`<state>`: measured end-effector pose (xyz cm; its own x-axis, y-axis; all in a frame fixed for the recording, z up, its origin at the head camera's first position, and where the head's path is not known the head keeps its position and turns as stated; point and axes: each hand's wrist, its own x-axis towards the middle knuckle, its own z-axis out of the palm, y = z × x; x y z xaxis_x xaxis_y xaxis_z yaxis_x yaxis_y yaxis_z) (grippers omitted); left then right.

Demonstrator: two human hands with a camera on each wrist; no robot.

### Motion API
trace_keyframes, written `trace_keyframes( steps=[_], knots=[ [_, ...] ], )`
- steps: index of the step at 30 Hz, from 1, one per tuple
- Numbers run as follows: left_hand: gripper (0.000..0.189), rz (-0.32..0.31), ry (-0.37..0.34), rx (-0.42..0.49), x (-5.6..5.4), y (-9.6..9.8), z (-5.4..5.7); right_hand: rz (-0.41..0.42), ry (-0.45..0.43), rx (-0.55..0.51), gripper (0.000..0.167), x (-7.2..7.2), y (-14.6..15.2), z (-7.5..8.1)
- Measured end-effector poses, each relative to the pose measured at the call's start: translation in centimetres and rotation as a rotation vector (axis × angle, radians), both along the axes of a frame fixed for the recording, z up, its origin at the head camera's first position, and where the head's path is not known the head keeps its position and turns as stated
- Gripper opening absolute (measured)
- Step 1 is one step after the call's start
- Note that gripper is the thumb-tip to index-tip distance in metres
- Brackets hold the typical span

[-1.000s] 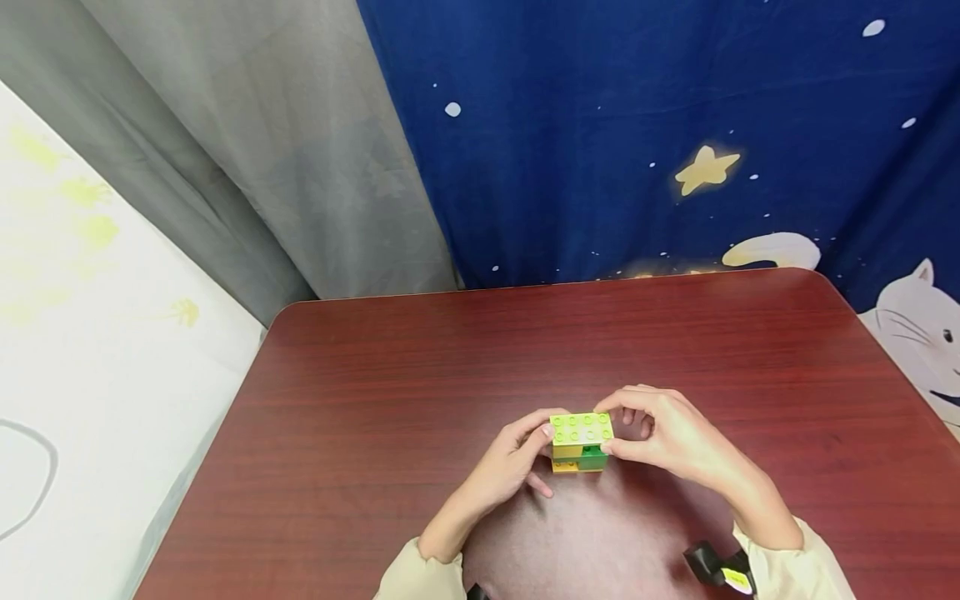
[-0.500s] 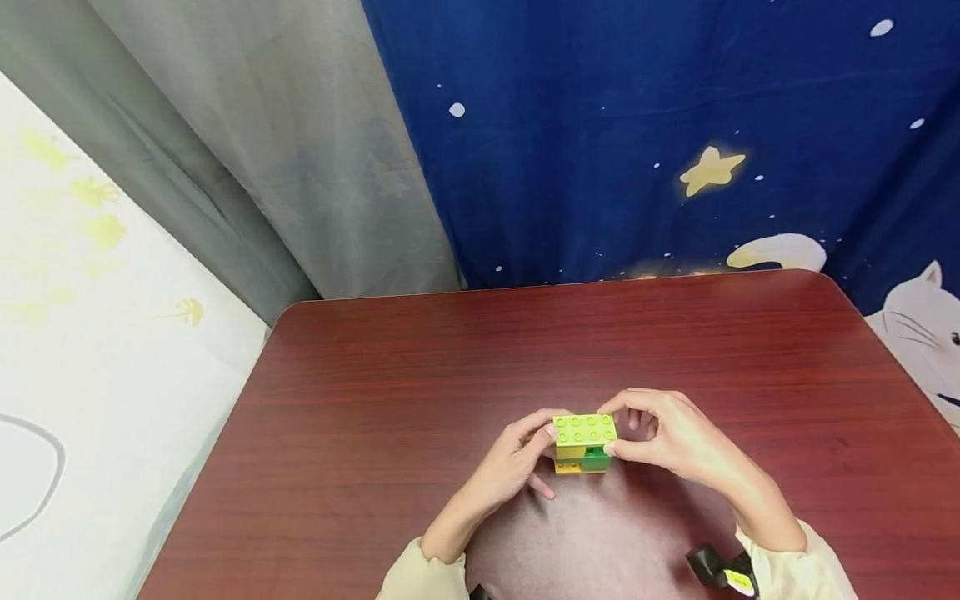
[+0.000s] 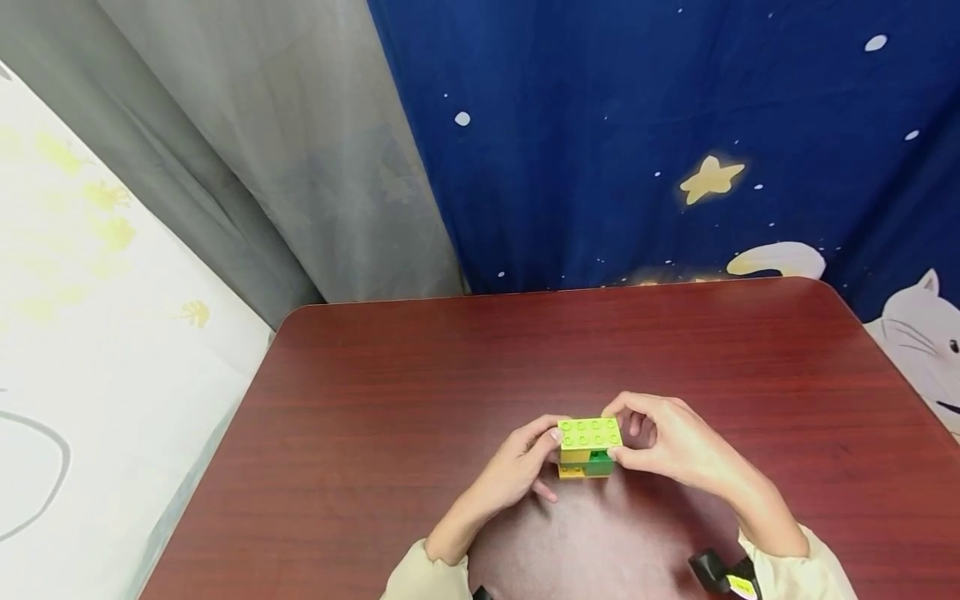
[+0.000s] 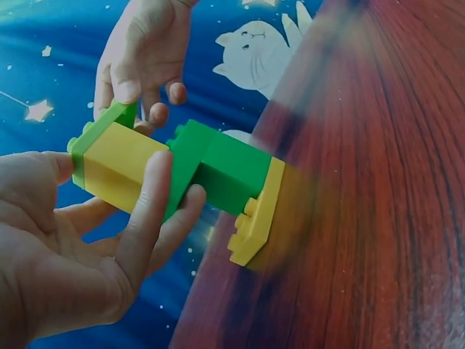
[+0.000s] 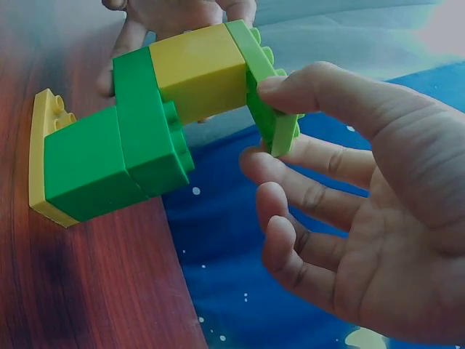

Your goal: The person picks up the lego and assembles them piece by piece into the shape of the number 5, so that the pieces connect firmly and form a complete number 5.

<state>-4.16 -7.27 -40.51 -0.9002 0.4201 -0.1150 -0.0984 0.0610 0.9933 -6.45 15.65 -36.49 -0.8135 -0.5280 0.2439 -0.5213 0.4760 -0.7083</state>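
A stack of toy building blocks stands on the table between both hands in the head view. Its top is a thin lime-green studded brick (image 3: 589,433). Under the lime brick's left part sits a yellow block (image 5: 200,69); its right part overhangs a gap. Lower down are an upper green block (image 5: 138,98) and a lower green block (image 5: 83,163) on a thin yellow base brick (image 4: 254,218). My left hand (image 3: 510,471) holds the stack's left side, thumb against the lime brick. My right hand (image 3: 671,437) pinches the lime brick's right end between thumb and index finger.
The stack is on a dark red wood-grain table (image 3: 420,383). Behind the table hang a grey curtain (image 3: 300,150) and a blue starry curtain (image 3: 600,167). A black wrist-worn device (image 3: 708,571) sits by the right sleeve.
The head view has shifted slightly, so everything sits a little further right and lower. Hands and blocks keep the same grip and arrangement.
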Motion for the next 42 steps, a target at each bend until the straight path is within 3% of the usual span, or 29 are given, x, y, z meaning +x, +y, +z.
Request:
trace_keyframes(
  steps=[3, 7, 13, 14, 21, 28, 36, 42],
  knots=[
    [0.029, 0.014, 0.016, -0.008, 0.2, 0.1, 0.8, 0.005, 0.052, 0.016, 0.033, 0.1, 0.0, 0.1],
    [0.028, 0.033, 0.052, -0.048, 0.6, 0.0, 2.6, 0.01, 0.076, 0.031, 0.034, 0.2, -0.1, 0.3],
    [0.029, 0.091, 0.235, -0.246, 1.3, -0.5, 3.7, 0.01, 0.097, 0.053, 0.032, 0.3, -0.4, 0.3],
    [0.03, 0.103, 0.258, -0.271, 1.4, -0.6, 3.7, 0.01, 0.101, 0.055, 0.032, 0.3, -0.4, 0.3],
    [0.037, 0.128, 0.47, -0.379, 0.6, -1.7, -0.1, -0.023, 0.091, 0.087, 0.035, 0.6, -0.3, -0.1],
    [0.043, 0.09, 0.652, -0.524, 1.5, -2.7, 0.0, -0.078, 0.005, 0.11, 0.058, 1.7, 0.3, -0.1],
    [0.081, 0.046, 0.947, -0.676, 1.6, -3.7, 0.1, -0.158, 0.283, 0.137, 0.076, 3.5, 1.2, -1.0],
    [0.089, -0.028, 1.142, -0.791, 1.2, -4.0, 0.3, -0.064, 0.397, 0.128, 0.08, 4.4, 0.7, -2.3]
  ],
)
